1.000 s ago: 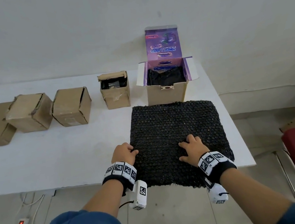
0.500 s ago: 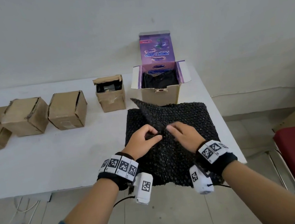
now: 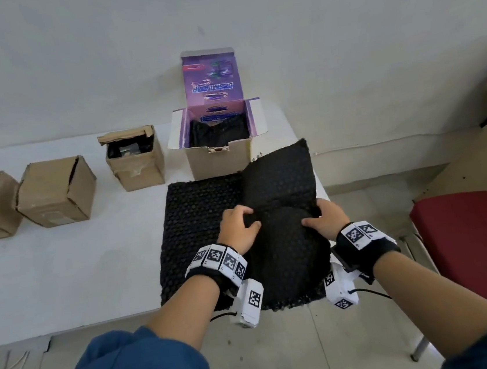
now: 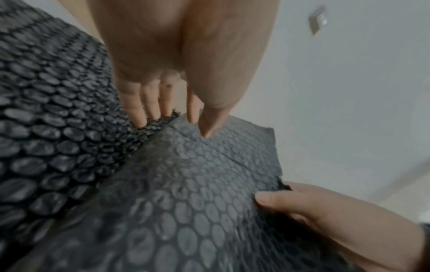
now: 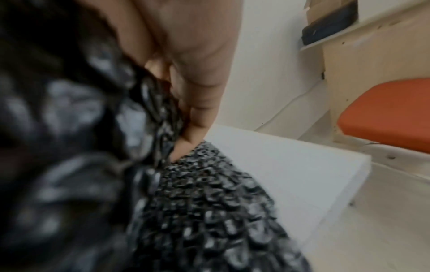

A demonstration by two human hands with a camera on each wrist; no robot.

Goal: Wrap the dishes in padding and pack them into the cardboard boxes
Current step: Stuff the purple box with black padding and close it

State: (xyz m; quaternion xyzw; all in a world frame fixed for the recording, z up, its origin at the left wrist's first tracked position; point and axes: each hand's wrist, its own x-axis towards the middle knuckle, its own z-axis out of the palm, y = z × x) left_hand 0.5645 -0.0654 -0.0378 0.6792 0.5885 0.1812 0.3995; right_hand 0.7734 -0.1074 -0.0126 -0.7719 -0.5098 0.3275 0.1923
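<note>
A stack of black bubble wrap (image 3: 200, 219) lies on the white table (image 3: 78, 263) near its right front corner. My left hand (image 3: 242, 222) and right hand (image 3: 316, 218) both hold the top sheet (image 3: 278, 180), which is lifted off the stack, its far end standing up. In the left wrist view my left thumb and fingers (image 4: 163, 106) pinch the sheet's edge (image 4: 197, 184). In the right wrist view my right fingers (image 5: 193, 128) clamp the blurred wrap. No dish shows. An open purple box (image 3: 220, 153) with dark padding inside stands just behind the stack.
A small open cardboard box (image 3: 135, 166) stands left of the purple one. Further left on the table are closed cardboard boxes (image 3: 55, 193). A red chair (image 3: 473, 243) sits right of the table, close to my right arm. The wall is just behind the boxes.
A second ago both hands rested on the flat stack. They then pinched the top sheet near its middle and have since lifted it, its far end now raised to the right.
</note>
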